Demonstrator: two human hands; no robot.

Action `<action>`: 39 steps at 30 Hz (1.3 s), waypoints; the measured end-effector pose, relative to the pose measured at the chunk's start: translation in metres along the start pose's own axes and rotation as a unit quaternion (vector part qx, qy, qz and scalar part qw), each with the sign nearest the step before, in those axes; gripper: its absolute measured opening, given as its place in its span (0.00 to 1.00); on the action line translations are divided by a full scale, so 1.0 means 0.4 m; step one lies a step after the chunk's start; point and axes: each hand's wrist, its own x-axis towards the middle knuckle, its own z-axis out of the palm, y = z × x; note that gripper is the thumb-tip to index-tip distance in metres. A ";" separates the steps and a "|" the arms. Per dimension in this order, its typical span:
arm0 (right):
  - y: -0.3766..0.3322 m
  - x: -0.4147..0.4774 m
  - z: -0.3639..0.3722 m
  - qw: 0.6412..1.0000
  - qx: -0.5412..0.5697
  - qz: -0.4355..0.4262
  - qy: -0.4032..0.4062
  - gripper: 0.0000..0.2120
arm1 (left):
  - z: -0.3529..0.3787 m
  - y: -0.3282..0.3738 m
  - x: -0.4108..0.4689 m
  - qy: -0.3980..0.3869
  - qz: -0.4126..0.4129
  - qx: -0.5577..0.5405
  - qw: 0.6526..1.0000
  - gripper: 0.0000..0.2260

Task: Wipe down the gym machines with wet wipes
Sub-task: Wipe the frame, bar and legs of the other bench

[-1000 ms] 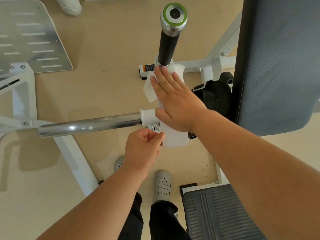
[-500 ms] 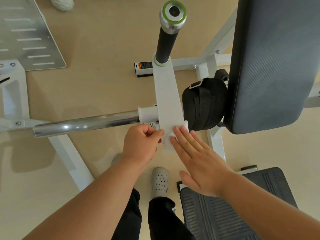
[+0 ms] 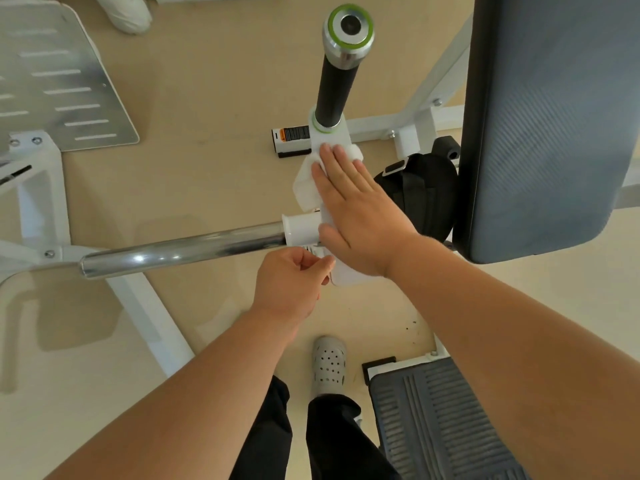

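Atop white lever [image 3: 346,277], right hand [image 3: 360,216] flat on wipe [image 3: 304,188], left hand [image 3: 287,285] pinching lever edge

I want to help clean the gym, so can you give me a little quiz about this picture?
1. True or false: the right hand presses the wet wipe flat on the white arm.
2. What sticks out left of the white arm? A) chrome bar B) dumbbell C) towel
3. Fill in: the end cap above the black grip has a ___ ring.
Key: 1 true; 2 A; 3 green.
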 end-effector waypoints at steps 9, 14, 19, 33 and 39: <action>-0.087 -0.206 -0.004 0.981 0.109 0.084 -0.135 0.33 | -0.076 0.043 -0.022 -0.038 -0.017 0.109 0.993 0.15; -0.127 -0.185 -0.138 0.943 0.243 0.195 -0.119 0.29 | -0.182 0.218 -0.069 -0.027 0.054 0.115 0.992 0.09; -0.160 -0.147 -0.311 0.859 0.425 0.252 0.138 0.26 | -0.212 0.402 -0.084 -0.003 0.152 0.085 0.985 0.07; -0.048 0.016 -0.358 0.976 0.202 0.066 0.054 0.38 | -0.151 0.572 -0.043 0.009 0.051 -0.055 0.997 0.27; 0.010 0.072 -0.432 0.981 0.193 0.028 0.008 0.38 | -0.155 0.590 -0.051 -0.021 0.005 -0.092 0.996 0.30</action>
